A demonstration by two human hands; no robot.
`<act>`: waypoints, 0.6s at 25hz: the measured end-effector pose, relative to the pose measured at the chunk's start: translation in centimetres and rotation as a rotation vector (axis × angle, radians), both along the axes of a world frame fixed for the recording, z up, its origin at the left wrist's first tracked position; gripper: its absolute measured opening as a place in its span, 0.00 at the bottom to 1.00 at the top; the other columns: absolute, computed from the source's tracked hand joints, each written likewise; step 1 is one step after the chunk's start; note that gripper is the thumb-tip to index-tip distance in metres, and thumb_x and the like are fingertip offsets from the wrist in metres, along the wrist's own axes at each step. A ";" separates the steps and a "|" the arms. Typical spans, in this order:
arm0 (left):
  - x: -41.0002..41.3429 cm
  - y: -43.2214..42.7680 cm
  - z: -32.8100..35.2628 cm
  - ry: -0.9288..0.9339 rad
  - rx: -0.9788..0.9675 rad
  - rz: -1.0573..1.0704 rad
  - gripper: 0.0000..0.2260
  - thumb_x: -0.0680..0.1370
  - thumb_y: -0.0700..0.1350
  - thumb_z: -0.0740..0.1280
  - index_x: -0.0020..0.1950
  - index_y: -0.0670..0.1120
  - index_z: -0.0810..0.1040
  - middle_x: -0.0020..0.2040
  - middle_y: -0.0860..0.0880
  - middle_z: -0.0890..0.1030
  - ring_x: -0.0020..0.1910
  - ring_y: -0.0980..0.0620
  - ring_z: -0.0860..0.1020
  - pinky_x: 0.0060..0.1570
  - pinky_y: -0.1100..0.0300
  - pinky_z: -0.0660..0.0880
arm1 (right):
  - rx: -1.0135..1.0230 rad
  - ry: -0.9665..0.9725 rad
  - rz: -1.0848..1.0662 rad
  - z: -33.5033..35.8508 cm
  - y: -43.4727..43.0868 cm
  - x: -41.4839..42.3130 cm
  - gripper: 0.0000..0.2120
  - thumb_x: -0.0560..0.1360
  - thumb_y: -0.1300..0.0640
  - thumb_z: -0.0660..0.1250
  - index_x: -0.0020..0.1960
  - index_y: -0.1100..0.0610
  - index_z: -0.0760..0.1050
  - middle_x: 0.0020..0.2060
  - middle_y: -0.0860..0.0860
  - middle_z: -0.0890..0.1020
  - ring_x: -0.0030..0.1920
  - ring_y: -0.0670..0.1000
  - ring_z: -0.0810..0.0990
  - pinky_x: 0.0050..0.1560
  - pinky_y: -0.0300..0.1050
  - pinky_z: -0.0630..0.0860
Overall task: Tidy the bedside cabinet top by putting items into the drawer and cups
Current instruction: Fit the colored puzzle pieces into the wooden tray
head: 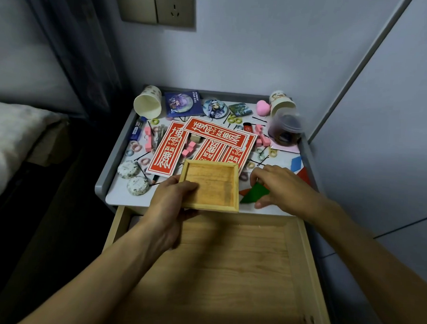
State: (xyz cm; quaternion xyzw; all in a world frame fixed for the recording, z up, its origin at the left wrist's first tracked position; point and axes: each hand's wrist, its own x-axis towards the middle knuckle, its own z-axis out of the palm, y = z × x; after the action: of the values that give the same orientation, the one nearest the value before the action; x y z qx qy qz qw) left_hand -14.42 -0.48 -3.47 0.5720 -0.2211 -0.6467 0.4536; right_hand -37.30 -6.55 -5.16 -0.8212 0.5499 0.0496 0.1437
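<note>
I'm gripping the wooden tray point(214, 184) with my left hand point(171, 204) at the cabinet top point(119, 194) front edge, over the open drawer point(227, 260). My right hand point(280, 186) is pinching the green triangle point(255, 193), just right of the tray.

The blue badge card point(183, 104) seems to read "HONKAI STAR RAIL" along its right edge.

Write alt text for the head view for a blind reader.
The left hand holds a wooden tray at the front of a cluttered cabinet top, while the right hand grips a green triangle beside it. Below, the drawer is open; red paper strips and tipped paper cups lie behind.
</note>
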 end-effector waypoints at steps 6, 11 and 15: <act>0.0 -0.1 -0.2 -0.012 0.001 0.011 0.10 0.80 0.38 0.63 0.61 0.43 0.75 0.55 0.43 0.81 0.54 0.45 0.79 0.42 0.54 0.78 | -0.003 0.058 0.018 0.3 -0.3 0.4 0.23 0.70 0.48 0.74 0.62 0.46 0.72 0.61 0.49 0.73 0.61 0.49 0.68 0.58 0.47 0.68; 0.2 -0.2 -0.2 0.004 -0.011 0.063 0.09 0.81 0.38 0.62 0.61 0.44 0.75 0.56 0.43 0.80 0.54 0.45 0.80 0.47 0.52 0.80 | -0.116 0.074 0.089 0.7 -0.1 1.3 0.21 0.72 0.47 0.72 0.63 0.48 0.73 0.61 0.47 0.72 0.61 0.48 0.66 0.58 0.44 0.63; 0.5 -0.3 0.0 0.051 -0.027 0.116 0.12 0.82 0.38 0.60 0.65 0.44 0.72 0.58 0.42 0.78 0.55 0.43 0.78 0.38 0.53 0.82 | -0.213 -0.075 -0.010 2.1 -0.3 1.4 0.17 0.74 0.47 0.70 0.60 0.52 0.77 0.55 0.46 0.76 0.53 0.44 0.68 0.52 0.40 0.63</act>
State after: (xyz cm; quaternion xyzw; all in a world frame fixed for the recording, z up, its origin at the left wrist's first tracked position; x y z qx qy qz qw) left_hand -13.89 -0.78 -3.51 0.5611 -0.1846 -0.6306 0.5034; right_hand -35.92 -6.81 -3.04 -0.8304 0.5504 -0.0409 0.0763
